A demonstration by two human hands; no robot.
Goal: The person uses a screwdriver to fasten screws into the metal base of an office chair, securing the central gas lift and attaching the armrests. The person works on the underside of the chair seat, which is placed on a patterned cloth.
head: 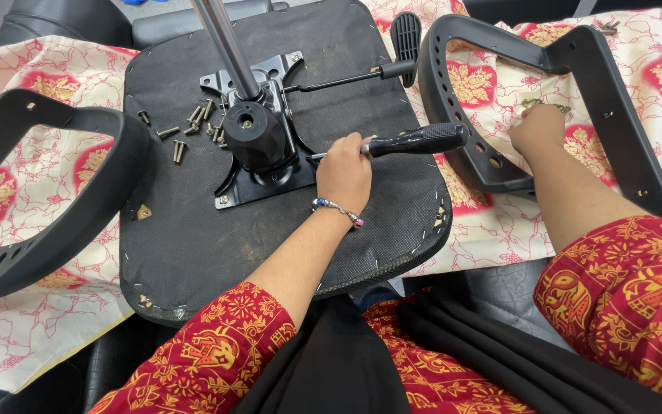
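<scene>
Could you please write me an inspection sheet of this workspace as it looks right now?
Surface: patterned cream and red cloth spread beneath the parts.
Job's things: upturned chair seat with metal mechanism plate and gas cylinder; screwdriver with black handle.
Clutter: loose screws on the seat; two black armrests, one at left, one at right.
Grippers: left hand holds the screwdriver; right hand rests on the cloth inside the right armrest, and what it touches is unclear.
Cables: nothing seen.
Surroundings: black upholstery at the edges.
</scene>
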